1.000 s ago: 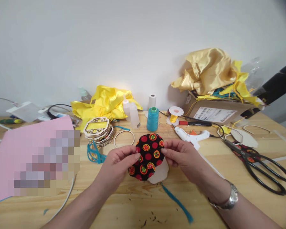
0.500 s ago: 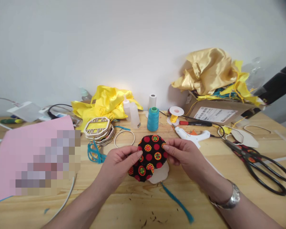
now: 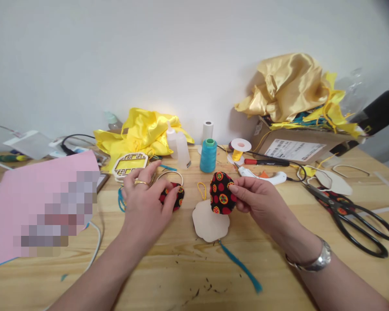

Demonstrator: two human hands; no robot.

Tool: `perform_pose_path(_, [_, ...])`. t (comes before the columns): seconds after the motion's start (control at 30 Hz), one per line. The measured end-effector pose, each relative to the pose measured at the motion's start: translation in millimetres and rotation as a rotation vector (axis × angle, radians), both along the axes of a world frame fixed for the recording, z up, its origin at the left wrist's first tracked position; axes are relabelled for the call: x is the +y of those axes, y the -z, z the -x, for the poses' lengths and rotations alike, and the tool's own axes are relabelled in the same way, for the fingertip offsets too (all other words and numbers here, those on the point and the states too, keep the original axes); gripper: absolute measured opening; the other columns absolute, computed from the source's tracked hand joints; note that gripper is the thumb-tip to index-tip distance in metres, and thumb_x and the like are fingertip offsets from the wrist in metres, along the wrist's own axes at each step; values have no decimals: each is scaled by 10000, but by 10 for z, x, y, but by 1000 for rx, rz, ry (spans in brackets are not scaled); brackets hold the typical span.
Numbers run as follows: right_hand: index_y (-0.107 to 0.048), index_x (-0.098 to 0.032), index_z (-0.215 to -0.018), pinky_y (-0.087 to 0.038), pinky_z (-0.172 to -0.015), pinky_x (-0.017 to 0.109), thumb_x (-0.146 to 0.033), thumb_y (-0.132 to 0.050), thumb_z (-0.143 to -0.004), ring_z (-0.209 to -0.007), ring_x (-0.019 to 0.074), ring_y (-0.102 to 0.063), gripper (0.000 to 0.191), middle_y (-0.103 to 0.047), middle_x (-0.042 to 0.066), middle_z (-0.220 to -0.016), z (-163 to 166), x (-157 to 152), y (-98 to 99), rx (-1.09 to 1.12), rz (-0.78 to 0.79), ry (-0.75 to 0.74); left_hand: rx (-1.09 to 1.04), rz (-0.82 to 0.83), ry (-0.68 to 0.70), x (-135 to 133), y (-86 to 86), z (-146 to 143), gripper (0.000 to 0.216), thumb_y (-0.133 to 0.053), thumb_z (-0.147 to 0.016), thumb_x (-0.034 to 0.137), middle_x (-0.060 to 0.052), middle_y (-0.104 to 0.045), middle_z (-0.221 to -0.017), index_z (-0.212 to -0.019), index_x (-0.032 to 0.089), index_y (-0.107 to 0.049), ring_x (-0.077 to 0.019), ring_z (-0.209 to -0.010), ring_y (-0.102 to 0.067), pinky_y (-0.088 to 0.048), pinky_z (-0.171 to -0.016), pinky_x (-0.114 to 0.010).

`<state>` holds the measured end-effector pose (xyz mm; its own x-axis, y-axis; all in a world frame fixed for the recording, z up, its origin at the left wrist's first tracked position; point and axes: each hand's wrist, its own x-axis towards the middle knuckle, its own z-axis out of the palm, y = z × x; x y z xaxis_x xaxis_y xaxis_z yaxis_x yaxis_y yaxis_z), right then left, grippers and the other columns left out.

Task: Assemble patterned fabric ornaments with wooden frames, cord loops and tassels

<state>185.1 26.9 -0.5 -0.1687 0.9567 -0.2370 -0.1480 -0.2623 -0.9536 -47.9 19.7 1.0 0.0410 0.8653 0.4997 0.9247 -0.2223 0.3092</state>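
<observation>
My right hand (image 3: pixel 257 202) pinches a black fabric piece with red and orange flower dots (image 3: pixel 221 193), holding it on edge above a scalloped beige card shape (image 3: pixel 210 223) with a teal tassel (image 3: pixel 241 268). My left hand (image 3: pixel 145 198) has its fingers closed on a second piece of the same black dotted fabric (image 3: pixel 173 196), low over the wooden table (image 3: pixel 168 268), beside a thin wooden ring (image 3: pixel 171 175) and a stack of laser-cut wooden frames (image 3: pixel 129 163).
A teal thread cone (image 3: pixel 208 155), white bottles (image 3: pixel 180 149), a glue gun (image 3: pixel 266 176) and large black scissors (image 3: pixel 353 220) lie behind and right. A cardboard box (image 3: pixel 298 147) holds gold cloth. Pink paper (image 3: pixel 35 194) covers the left; yellow satin (image 3: pixel 142 134) sits at the back.
The two hands have parted: the left carried one fabric piece left toward the ring, the right kept the other and turned it on edge. The card shape now shows whole.
</observation>
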Motion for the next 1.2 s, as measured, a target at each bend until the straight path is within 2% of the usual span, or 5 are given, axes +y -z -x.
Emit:
perform_pose_path(0.07, [-628, -144, -697, -294, -436, 162, -342, -732, -714, -453, 32, -437, 225, -576, -30, -556, 5, -29, -9, 38, -13, -46, -249, 93, 91, -52, -14, -54, 211, -563, -822, 349, -101, -537, -1303, -925, 211, -684, -303, -1126, -506, -382, -942, -470])
perform_pose_path(0.17, [-648, -149, -712, -316, -442, 163, -334, -728, -727, -456, 34, -457, 202, -599, -22, -572, 15, -63, -9, 102, -24, -134, -784, 556, 299, -132, -31, -125, 395, -524, -854, 417, -105, -609, -1212, -1193, 218, -566, -212, -869, -624, -486, -692, -327])
perform_pose_path(0.33, [-654, -156, -721, -379, -451, 172, -348, -732, -724, -457, 47, -510, 207, -629, -18, -591, 13, -55, 17, 120, 5, -231, -1204, 996, 373, -160, 20, -158, 357, -678, -762, 376, -42, -705, -944, -1083, 228, -628, -137, -712, -631, -430, -567, -224])
perform_pose_path(0.7, [-598, -139, -608, -332, -369, 153, -315, -689, -730, -372, 45, -463, 233, -579, -16, -438, -46, 14, -49, -284, 123, -278, -944, 1054, 112, -105, -56, -220, 219, -698, -692, 312, 41, -607, -433, -560, 172, -594, -57, -384, -491, -304, -384, -161])
perform_pose_path(1.2, [-592, -166, -576, -324, -380, 201, -351, -632, -734, -405, 81, -471, 247, -595, 9, -483, -130, 42, 110, -671, 20, -352, -653, 1000, 79, -121, 34, -272, 288, -678, -663, 426, 46, -578, -434, -547, 187, -568, -97, -381, -474, -347, -414, -216])
